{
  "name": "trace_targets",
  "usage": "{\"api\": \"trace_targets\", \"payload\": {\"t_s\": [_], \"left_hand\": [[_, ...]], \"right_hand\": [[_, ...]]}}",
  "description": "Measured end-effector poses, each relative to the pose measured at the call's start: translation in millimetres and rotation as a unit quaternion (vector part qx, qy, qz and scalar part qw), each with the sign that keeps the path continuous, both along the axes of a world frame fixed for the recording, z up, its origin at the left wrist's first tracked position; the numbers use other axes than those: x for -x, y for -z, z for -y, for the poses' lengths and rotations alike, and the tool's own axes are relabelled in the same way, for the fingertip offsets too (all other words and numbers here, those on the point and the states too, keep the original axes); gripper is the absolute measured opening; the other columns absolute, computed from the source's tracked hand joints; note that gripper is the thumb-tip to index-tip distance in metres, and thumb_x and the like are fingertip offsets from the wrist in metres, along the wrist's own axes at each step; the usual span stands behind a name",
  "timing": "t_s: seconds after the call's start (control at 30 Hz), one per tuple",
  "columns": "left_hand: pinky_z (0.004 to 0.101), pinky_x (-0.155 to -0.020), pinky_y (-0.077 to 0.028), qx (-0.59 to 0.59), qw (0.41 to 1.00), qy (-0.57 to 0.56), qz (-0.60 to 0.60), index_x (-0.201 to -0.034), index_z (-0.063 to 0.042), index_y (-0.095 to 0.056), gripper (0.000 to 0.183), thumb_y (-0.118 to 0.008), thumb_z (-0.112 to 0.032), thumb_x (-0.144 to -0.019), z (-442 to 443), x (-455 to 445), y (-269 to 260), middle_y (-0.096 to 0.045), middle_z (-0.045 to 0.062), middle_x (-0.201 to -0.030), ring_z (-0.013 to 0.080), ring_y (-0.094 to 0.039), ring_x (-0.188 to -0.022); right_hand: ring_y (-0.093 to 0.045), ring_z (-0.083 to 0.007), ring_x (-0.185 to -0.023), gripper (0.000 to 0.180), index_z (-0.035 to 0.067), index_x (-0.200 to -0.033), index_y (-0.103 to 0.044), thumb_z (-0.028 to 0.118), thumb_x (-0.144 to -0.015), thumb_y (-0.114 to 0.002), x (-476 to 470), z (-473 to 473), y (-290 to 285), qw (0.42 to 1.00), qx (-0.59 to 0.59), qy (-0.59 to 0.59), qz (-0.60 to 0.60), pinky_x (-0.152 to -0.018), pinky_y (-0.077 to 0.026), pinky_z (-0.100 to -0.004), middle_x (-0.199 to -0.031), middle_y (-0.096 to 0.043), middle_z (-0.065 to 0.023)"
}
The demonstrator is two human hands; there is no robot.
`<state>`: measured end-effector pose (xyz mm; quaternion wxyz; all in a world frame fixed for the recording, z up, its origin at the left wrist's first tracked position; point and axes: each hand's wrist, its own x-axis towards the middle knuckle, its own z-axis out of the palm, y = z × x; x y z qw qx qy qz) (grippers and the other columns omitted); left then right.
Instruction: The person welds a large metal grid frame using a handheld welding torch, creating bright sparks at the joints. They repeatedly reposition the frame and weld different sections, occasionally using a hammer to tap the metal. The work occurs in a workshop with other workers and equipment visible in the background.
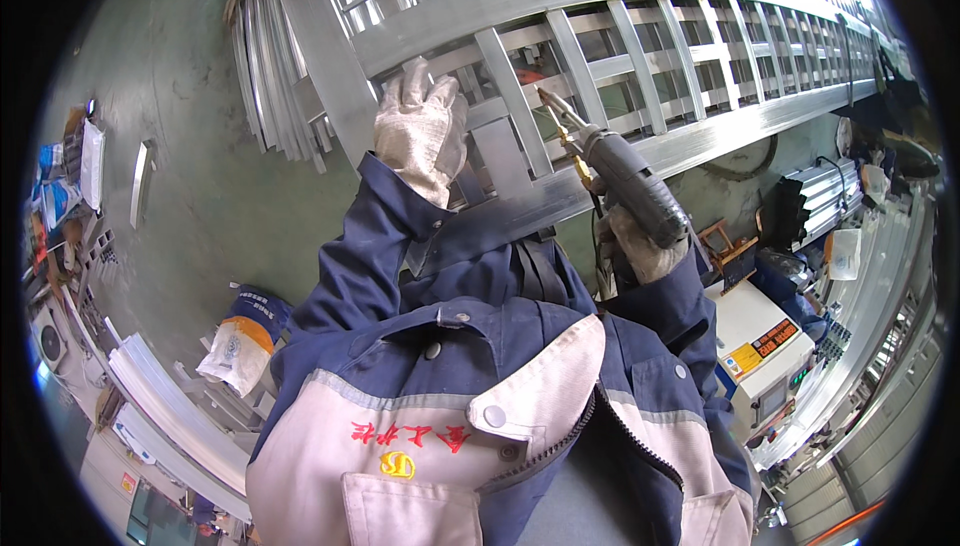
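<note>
My left hand (pixel 420 129), in a pale work glove, lies with spread fingers on the corner part of a metal lattice frame (pixel 574 58), beside a flat metal plate (pixel 501 159). In my gloved right hand (pixel 645 242) is a black handheld welding or torch-like gun (pixel 634 178), with a brass fitting and a cable at its side. The gun's metal tip points up and left, over an opening between the frame's bars; whether it touches a bar I cannot tell. Part of my right hand is hidden behind the gun.
Metal profiles (pixel 262 73) are stacked on the floor beyond my left hand. A printed sack (pixel 244 339) lies at lower left, near long pale profiles (pixel 172 411). At the right stand a white machine cabinet (pixel 757 336) and bundled profiles (pixel 829 197). Further frames lie at the top.
</note>
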<state>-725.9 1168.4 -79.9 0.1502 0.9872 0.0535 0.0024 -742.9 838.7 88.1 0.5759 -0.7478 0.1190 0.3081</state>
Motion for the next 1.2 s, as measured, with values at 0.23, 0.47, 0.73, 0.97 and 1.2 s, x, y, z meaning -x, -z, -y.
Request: {"api": "trace_targets", "payload": {"t_s": [0.23,0.47,0.73,0.97,1.2], "left_hand": [[0.0475,-0.129,-0.047,0.222,0.970,-0.094,0.028,-0.140,-0.017,-0.079,0.040,-0.076,-0.030,-0.102,8.2,2.2,16.4,-0.059,0.021,-0.168,0.0446,-0.056,-0.151],[0.0466,-0.126,-0.050,0.434,0.881,-0.166,0.091,-0.133,-0.017,-0.083,0.035,-0.078,-0.029,-0.101,13.9,-0.3,30.7,-0.061,0.020,-0.166,0.0424,-0.059,-0.147],[0.0490,-0.123,-0.052,0.182,0.979,-0.078,0.039,-0.132,-0.019,-0.083,0.037,-0.082,-0.029,-0.097,10.6,-2.9,8.2,-0.060,0.020,-0.166,0.0433,-0.060,-0.145],[0.0497,-0.122,-0.053,0.035,0.999,-0.026,0.014,-0.132,-0.019,-0.082,0.038,-0.083,-0.029,-0.096,11.1,-3.5,-10.6,-0.060,0.020,-0.166,0.0433,-0.061,-0.145],[0.0490,-0.121,-0.053,-0.003,1.000,-0.009,0.025,-0.131,-0.019,-0.083,0.036,-0.083,-0.029,-0.096,7.2,-4.5,-7.6,-0.061,0.020,-0.165,0.0424,-0.062,-0.143]], "right_hand": [[-0.068,-0.0097,-0.073,0.051,0.008,-0.144,-0.071,0.036,-0.103,-0.081,0.7,-10.4,16.5,0.999,0.006,-0.030,0.026,-0.068,-0.057,-0.0301,-0.094,-0.076,-0.0037],[-0.075,-0.0097,-0.096,0.062,0.006,-0.163,-0.059,0.004,-0.102,-0.070,0.4,-19.7,12.3,0.998,-0.041,0.000,-0.057,-0.083,-0.061,-0.0271,-0.115,-0.077,-0.0039],[-0.077,-0.0137,-0.105,0.068,0.005,-0.164,-0.059,0.009,-0.098,-0.075,1.3,-24.3,14.5,1.000,-0.008,-0.022,-0.011,-0.096,-0.062,-0.0305,-0.126,-0.080,-0.0067],[-0.076,-0.0148,-0.117,0.071,0.000,-0.165,-0.054,0.007,-0.098,-0.076,-1.3,-29.5,27.9,0.999,-0.036,-0.023,-0.020,-0.103,-0.061,-0.0290,-0.139,-0.075,-0.0098],[-0.075,-0.0123,-0.115,0.077,-0.001,-0.171,-0.044,-0.008,-0.100,-0.073,5.4,-29.6,57.4,0.968,-0.246,0.046,-0.004,-0.104,-0.063,-0.0258,-0.147,-0.069,-0.0110]]}}
